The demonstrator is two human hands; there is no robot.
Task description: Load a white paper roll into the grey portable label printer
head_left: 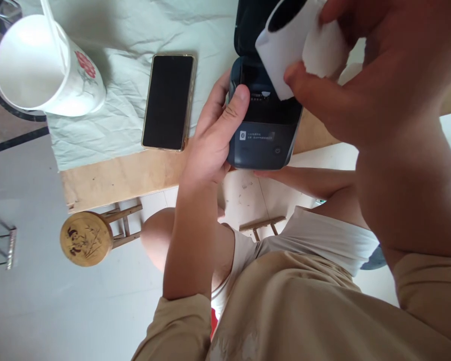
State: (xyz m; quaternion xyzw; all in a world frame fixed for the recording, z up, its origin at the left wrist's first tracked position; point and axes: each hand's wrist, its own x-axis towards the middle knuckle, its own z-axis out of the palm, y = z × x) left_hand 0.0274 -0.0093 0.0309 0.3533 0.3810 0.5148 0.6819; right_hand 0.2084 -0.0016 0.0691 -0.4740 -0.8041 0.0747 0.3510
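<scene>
My left hand (223,125) grips a dark blue, handheld label printer (261,145) by its left side, thumb over the rim. The printer's black lid (246,30) is swung up, so its inner bay shows, along with a small printed label and a power button on the front. Above the bay, my right hand (346,75) pinches a roll of white paper (283,55) between thumb and fingers. The roll is tilted, with its dark hollow core facing up and a loose end sticking out. Part of it is hidden behind my fingers.
A phone (168,103) with a dark screen lies on the pale green cloth (124,30), left of the printer. Further left stands a white cup (78,75) with a red flower. Below the wooden table edge (124,180) is a round wooden stool (86,238).
</scene>
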